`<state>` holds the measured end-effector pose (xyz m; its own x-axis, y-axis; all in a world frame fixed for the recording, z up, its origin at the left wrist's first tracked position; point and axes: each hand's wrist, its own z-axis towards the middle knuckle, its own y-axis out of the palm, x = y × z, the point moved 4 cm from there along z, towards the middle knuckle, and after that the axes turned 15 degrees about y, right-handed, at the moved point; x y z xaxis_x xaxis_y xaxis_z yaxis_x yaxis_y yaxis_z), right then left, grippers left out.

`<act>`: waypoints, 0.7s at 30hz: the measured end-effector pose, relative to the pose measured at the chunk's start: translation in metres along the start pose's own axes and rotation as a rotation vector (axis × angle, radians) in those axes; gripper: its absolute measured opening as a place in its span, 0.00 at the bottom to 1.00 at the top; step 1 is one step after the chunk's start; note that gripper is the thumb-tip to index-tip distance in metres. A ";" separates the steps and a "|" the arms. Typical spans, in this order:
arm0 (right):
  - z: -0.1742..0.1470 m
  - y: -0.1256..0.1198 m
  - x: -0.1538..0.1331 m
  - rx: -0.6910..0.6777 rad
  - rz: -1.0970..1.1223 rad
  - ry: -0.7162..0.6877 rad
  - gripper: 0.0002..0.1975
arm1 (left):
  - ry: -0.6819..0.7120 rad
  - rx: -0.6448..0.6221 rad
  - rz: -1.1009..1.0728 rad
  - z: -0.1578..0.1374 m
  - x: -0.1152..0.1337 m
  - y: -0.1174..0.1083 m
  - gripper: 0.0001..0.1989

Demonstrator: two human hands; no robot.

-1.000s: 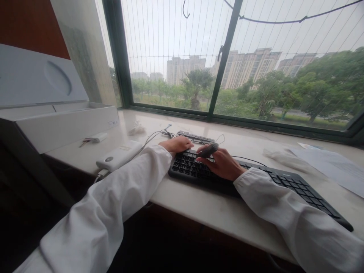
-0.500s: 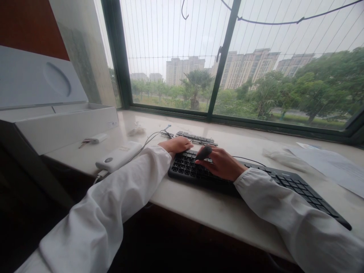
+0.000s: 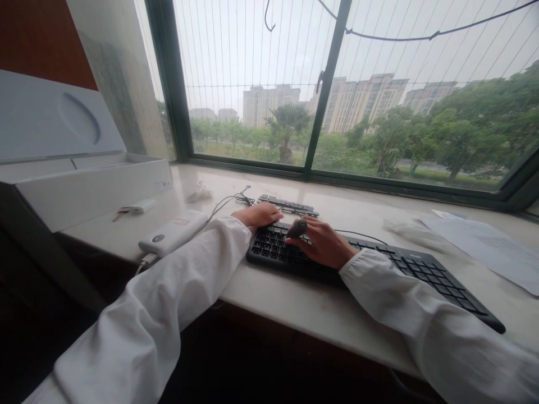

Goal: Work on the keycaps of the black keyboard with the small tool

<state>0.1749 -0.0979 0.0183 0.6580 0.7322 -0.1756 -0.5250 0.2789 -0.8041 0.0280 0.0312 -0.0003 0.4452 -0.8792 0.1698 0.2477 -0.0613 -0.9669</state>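
Observation:
A black keyboard [image 3: 425, 266] lies along the front of the white sill; its left part shows bare key sockets without caps. My left hand [image 3: 260, 215] is closed over the keyboard's far left corner, its fingertips partly hidden. In my right hand [image 3: 326, 241] a dark grey tool with a rounded end [image 3: 297, 229] is pinched between thumb and fingers, above the bare sockets. The tool's lower end is hidden, so its kind does not show. Behind the keyboard, loose keycaps [image 3: 288, 203] lie in rows.
At left are a white power bank [image 3: 172, 233] with cables, a small white item [image 3: 142, 206] and an open white box [image 3: 105, 188]. Papers [image 3: 484, 247] and a crumpled clear bag [image 3: 416, 233] lie at right. A window [image 3: 252, 134] stands behind.
The view has shifted slightly. My right hand has tilted the dark tool a little over the sockets; my left hand stays at the keyboard's corner.

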 end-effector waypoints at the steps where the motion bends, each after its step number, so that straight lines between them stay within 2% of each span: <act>1: 0.000 0.000 -0.001 0.004 -0.011 -0.017 0.08 | 0.003 -0.002 0.000 0.000 0.001 0.000 0.21; 10: -0.002 -0.001 -0.011 0.019 -0.142 -0.036 0.09 | 0.002 0.009 -0.012 0.000 0.002 -0.001 0.21; 15: 0.000 0.002 -0.003 0.052 -0.243 -0.004 0.08 | 0.003 0.001 -0.016 -0.002 0.004 -0.002 0.21; 21: 0.002 -0.002 0.002 0.127 -0.090 0.071 0.08 | -0.003 -0.007 -0.012 -0.003 0.007 -0.004 0.20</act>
<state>0.1759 -0.0961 0.0205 0.7392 0.6567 -0.1494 -0.5234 0.4205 -0.7411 0.0277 0.0244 0.0041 0.4446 -0.8771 0.1819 0.2471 -0.0750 -0.9661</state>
